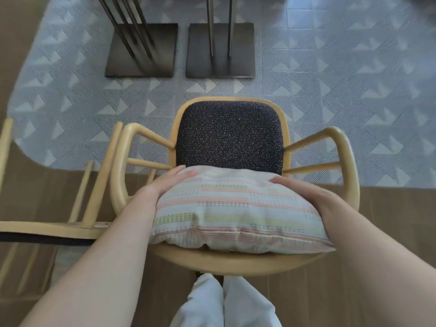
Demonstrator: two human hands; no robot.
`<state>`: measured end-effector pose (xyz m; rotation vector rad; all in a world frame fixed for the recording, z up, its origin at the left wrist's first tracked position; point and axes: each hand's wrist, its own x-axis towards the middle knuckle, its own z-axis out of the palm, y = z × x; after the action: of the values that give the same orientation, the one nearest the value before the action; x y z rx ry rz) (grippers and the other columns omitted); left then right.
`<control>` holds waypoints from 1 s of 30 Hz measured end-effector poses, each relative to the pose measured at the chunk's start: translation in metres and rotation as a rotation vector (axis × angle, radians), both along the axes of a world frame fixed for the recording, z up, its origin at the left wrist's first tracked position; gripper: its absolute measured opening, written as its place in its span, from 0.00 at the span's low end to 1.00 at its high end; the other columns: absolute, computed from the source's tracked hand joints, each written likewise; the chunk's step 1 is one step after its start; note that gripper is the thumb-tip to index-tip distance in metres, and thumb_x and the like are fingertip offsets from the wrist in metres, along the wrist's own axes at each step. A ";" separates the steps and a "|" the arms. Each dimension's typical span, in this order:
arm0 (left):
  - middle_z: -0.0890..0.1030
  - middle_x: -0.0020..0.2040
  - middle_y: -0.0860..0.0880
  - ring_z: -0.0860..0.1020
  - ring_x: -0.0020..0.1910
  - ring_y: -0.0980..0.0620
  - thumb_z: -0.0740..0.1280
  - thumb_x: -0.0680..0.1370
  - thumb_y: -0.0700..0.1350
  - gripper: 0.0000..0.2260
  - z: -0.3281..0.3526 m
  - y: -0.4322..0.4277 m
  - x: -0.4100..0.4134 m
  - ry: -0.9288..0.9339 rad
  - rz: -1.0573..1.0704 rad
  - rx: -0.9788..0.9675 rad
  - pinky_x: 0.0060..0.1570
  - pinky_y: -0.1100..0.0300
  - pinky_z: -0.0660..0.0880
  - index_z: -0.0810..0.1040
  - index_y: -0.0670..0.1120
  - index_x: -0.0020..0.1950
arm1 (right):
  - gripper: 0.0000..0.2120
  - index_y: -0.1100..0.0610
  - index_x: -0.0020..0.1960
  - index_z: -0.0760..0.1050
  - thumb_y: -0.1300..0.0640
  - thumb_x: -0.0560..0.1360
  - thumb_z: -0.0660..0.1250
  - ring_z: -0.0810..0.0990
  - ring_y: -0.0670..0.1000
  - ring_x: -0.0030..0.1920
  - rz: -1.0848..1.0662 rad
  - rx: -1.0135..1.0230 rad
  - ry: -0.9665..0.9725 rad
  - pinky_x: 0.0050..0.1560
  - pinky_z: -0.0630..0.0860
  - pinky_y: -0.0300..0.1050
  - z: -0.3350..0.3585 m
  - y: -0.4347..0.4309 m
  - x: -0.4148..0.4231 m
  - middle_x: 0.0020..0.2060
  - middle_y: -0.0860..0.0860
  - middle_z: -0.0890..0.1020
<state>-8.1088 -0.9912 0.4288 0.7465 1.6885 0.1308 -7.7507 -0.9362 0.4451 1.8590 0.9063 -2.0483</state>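
Observation:
A pale cushion with pink, yellow and dotted stripes lies across the back rail of a light wooden armchair, leaning over its dark speckled seat pad. My left hand lies flat on the cushion's left top corner, fingers straight. At the right top corner my right hand rests over the cushion, fingers laid along the fabric. Both forearms reach in from the bottom corners.
A second wooden chair stands close on the left, its back rail touching the armchair's arm. Two dark metal table bases stand on the patterned grey floor ahead. My legs in pale trousers are just behind the chair.

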 end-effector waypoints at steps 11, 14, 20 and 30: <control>0.77 0.63 0.46 0.78 0.59 0.50 0.66 0.76 0.64 0.12 0.038 0.032 0.022 0.077 0.325 0.707 0.69 0.40 0.73 0.80 0.64 0.57 | 0.26 0.40 0.73 0.74 0.34 0.78 0.69 0.73 0.58 0.71 0.049 0.793 -0.122 0.71 0.69 0.55 0.008 0.028 -0.027 0.73 0.56 0.70; 0.80 0.61 0.51 0.81 0.61 0.45 0.67 0.75 0.65 0.12 0.056 0.029 0.026 -0.019 0.400 0.803 0.66 0.41 0.77 0.81 0.67 0.56 | 0.22 0.40 0.71 0.76 0.37 0.78 0.70 0.80 0.49 0.63 -0.043 1.026 0.114 0.64 0.77 0.46 0.028 0.025 -0.043 0.69 0.49 0.75; 0.83 0.59 0.54 0.83 0.57 0.51 0.69 0.76 0.63 0.17 0.090 0.012 0.036 -0.121 0.486 0.996 0.63 0.43 0.78 0.80 0.60 0.62 | 0.29 0.50 0.70 0.76 0.39 0.73 0.66 0.80 0.35 0.49 -0.214 1.231 0.328 0.54 0.76 0.32 0.068 0.001 -0.061 0.59 0.51 0.83; 0.78 0.71 0.46 0.79 0.68 0.39 0.72 0.74 0.68 0.25 0.212 -0.130 0.033 -0.243 0.482 1.220 0.70 0.34 0.72 0.79 0.57 0.66 | 0.26 0.41 0.72 0.71 0.36 0.77 0.68 0.80 0.51 0.67 -0.227 1.389 0.591 0.70 0.77 0.56 0.172 -0.115 -0.103 0.68 0.46 0.80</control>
<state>-8.0762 -1.1213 0.6408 1.0940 1.4042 1.6177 -7.8539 -1.0511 0.6169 1.7537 2.9359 -2.3001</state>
